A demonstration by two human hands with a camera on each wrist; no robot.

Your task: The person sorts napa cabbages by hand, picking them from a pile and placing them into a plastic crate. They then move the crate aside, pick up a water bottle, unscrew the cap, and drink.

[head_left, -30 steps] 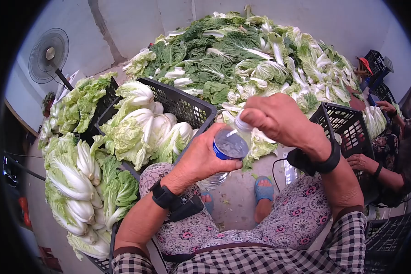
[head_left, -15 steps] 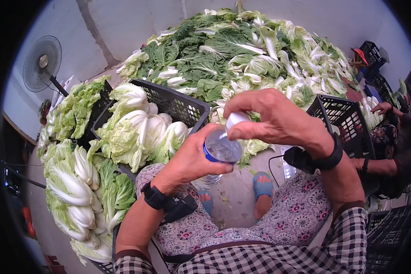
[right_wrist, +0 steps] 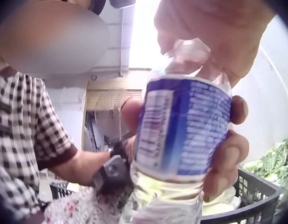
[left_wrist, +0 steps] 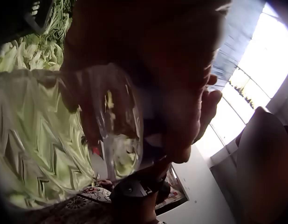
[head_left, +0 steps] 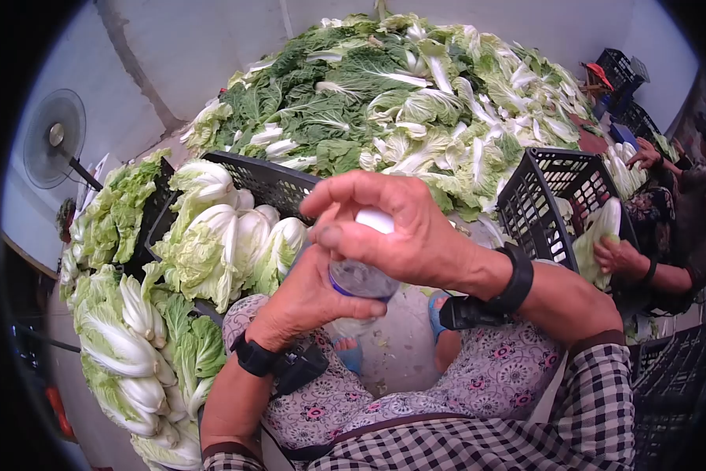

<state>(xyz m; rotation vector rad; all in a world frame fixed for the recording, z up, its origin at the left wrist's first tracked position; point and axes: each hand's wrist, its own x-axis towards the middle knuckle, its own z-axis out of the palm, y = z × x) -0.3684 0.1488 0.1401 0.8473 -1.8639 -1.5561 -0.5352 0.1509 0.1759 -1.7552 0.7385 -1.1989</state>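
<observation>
My left hand [head_left: 298, 297] grips a clear plastic water bottle [head_left: 359, 276] with a blue label, held above my lap. In the right wrist view its fingers [right_wrist: 228, 151] wrap round the labelled part of the bottle [right_wrist: 181, 128]. Over the bottle's top, my right hand [head_left: 415, 228] holds a white screw cap [head_left: 375, 220] between thumb and fingers. The right hand covers the bottle's neck in the head view. In the left wrist view the ribbed lower part of the bottle [left_wrist: 41, 140] fills the left side.
Black crate [head_left: 270, 174] with napa cabbages [head_left: 211, 235] stands at my left, more cabbages [head_left: 125, 337] nearer. A big leaf pile [head_left: 415, 102] lies ahead. At right, beside another black crate [head_left: 537, 208], another person's hand [head_left: 623, 259] holds a cabbage. A fan [head_left: 54, 137] stands far left.
My right hand has brought the cap leftward and over the bottle's top, while the left hand keeps its grip. At right, the other person now holds a cabbage by the crate.
</observation>
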